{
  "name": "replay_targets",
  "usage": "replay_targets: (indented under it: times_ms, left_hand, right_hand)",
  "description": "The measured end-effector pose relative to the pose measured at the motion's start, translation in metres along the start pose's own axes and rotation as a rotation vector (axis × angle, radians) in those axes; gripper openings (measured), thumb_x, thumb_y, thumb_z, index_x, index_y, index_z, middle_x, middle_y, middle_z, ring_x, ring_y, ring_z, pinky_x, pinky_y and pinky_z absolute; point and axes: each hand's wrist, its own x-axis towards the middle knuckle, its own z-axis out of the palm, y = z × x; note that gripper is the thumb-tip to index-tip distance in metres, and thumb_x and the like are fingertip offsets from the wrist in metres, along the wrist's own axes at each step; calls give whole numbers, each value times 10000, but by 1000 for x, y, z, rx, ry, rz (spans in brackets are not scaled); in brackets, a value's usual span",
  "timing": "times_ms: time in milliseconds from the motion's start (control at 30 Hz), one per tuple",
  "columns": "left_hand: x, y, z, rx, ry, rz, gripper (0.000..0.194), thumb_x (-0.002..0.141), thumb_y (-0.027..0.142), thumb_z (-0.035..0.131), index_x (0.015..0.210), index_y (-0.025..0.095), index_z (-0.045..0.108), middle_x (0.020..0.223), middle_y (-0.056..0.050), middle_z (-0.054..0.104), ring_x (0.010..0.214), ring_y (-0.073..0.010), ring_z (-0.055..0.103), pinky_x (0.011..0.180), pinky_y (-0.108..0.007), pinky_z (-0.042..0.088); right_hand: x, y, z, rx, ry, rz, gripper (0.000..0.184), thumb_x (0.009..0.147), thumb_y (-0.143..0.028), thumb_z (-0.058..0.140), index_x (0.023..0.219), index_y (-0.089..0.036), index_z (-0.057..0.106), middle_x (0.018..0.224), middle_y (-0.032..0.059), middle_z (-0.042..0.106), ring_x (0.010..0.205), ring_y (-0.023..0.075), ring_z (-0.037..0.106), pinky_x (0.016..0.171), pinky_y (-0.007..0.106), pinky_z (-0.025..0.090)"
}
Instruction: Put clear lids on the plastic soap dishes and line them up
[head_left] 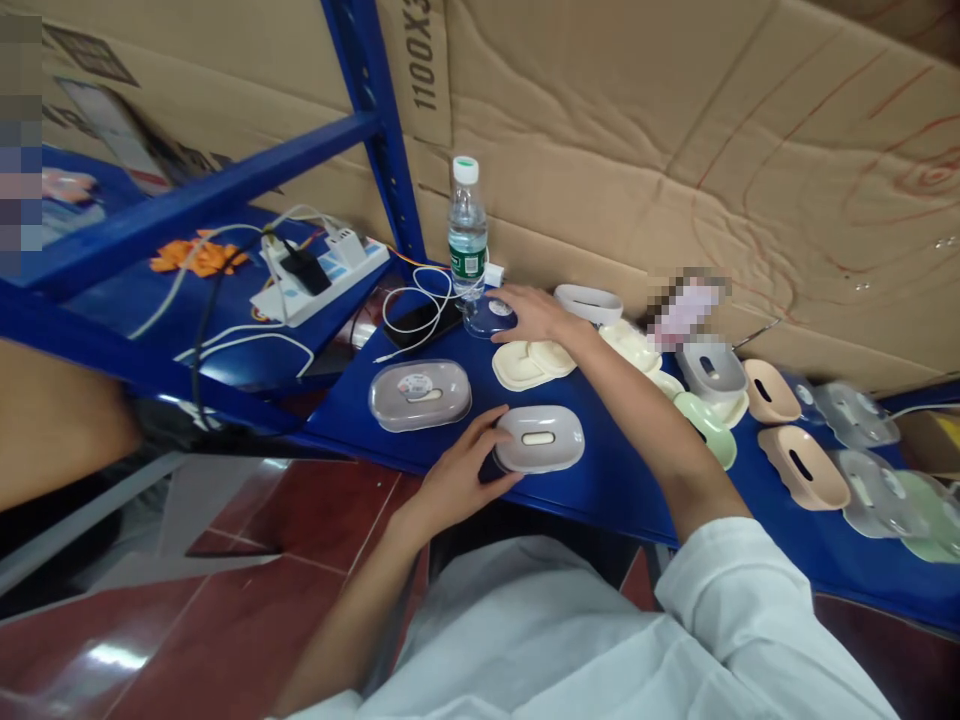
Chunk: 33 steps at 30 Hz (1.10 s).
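Evidently steadying: person's left hand, half-curled, holds grey dish from nine o'clock. Right hand, loosely spread, reaches clear lid at dish's eleven; grip unclear.

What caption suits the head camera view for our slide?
Left hand grips a grey oval soap dish; right hand touches a clear plastic cover beside a water bottle.
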Motion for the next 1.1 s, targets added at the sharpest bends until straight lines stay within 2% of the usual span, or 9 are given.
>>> replay_targets:
  times_ms: [100, 200, 300, 400, 500, 633, 800, 967, 1100]
  left_hand:
    - [0, -3, 2, -70, 40, -38, 661, 947, 386, 788, 1518, 325, 461, 1678, -109, 473, 1547, -311, 504, 1265, -536, 472]
    - [0, -7, 5, -155, 90, -99, 879, 907, 421, 840, 1629, 339, 345, 1669, -121, 493, 1525, -324, 531, 1282, -542, 448]
    - [1, -10, 9, -241, 120, -108, 1007, 890, 427, 860, 1682, 350, 242, 1666, -130, 501, 1517, -316, 543, 1279, -529, 452]
    - [2, -11, 12, -271, 138, -113, 1077, 889, 421, 862, 1706, 361, 164, 1656, -132, 513, 1519, -305, 541, 1276, -527, 453]
    - [3, -11, 12, -260, 129, -131, 1094, 880, 425, 867, 1713, 366, 161, 1656, -132, 511, 1520, -310, 538, 1278, -536, 445]
    - [4, -10, 10, -244, 116, -136, 1071, 878, 434, 863, 1710, 376, 191, 1653, -121, 512, 1517, -307, 541, 1269, -524, 455]
    - [4, -8, 7, -133, 90, -137, 1003, 870, 438, 870, 1688, 383, 291, 1696, -107, 458, 1528, -324, 519, 1272, -524, 443]
    - [4, -8, 8, -98, 77, -128, 1007, 838, 447, 902, 1670, 380, 340, 1697, -106, 452, 1503, -331, 541, 1269, -521, 443]
    - [6, -4, 7, -52, 65, -98, 976, 856, 430, 889, 1667, 372, 349, 1665, -111, 480, 1518, -326, 522, 1269, -522, 444]
  right_hand:
    - [-45, -12, -9, -32, 146, -56, 890, 920, -590, 797, 1646, -208, 451, 1666, 167, 487, 1497, 421, 475, 1225, 609, 397]
    - [-106, -29, -12, 0, 206, -64, 880, 949, -706, 700, 1647, -230, 454, 1663, 147, 492, 1496, 392, 481, 1241, 577, 391]
    - [-162, -46, -3, 33, 193, -52, 863, 951, -739, 672, 1632, -245, 480, 1627, 131, 537, 1474, 364, 513, 1224, 536, 425]
    - [-196, -60, 12, 33, 128, -37, 842, 946, -716, 697, 1627, -264, 492, 1615, 134, 549, 1469, 370, 520, 1203, 542, 447]
    - [-207, -71, 26, 23, 84, -32, 843, 943, -696, 714, 1640, -288, 474, 1646, 137, 517, 1473, 389, 507, 1193, 572, 455]
    - [-208, -77, 41, 8, 115, -56, 839, 964, -683, 687, 1653, -266, 454, 1657, 168, 488, 1502, 399, 472, 1223, 603, 434]
    - [-209, -74, 47, 30, 137, -147, 843, 985, -636, 684, 1685, -270, 391, 1679, 192, 439, 1565, 384, 413, 1252, 600, 419]
    - [-212, -75, 50, 1, 152, -119, 814, 966, -682, 678, 1649, -290, 470, 1617, 183, 497, 1472, 401, 481, 1220, 607, 439]
    - [-212, -74, 62, 36, 177, -100, 809, 946, -661, 723, 1634, -300, 495, 1630, 176, 479, 1480, 403, 461, 1227, 610, 427]
